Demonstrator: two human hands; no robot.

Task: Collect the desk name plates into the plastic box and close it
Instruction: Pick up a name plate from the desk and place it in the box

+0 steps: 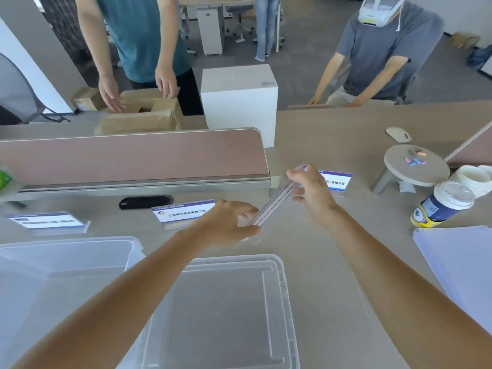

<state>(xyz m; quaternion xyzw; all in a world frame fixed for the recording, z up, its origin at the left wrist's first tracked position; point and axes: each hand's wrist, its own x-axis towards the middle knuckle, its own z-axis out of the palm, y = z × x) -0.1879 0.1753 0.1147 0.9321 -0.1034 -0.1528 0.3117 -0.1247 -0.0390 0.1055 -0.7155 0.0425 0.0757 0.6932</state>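
Both hands hold one clear acrylic name plate [279, 197] edge-on above the desk. My right hand [311, 194] grips its far upper end and my left hand [229, 222] pinches its near lower end. Three more name plates stand on the desk: one [183, 213] just behind my left hand, one [48, 222] at the far left, one [336, 181] partly hidden behind my right hand. The open clear plastic box [66, 251] sits at the lower left. Its flat clear lid [226, 310] lies on the desk in front of me, under my left forearm.
A pink desk divider [133, 155] runs along the back left, with a black oval object [145, 201] below it. At right stand a paper cup [442, 206], stacked cups, a small round stand [415, 165], a mouse [398, 134] and a paper stack [458, 259]. Two people stand behind the desk.
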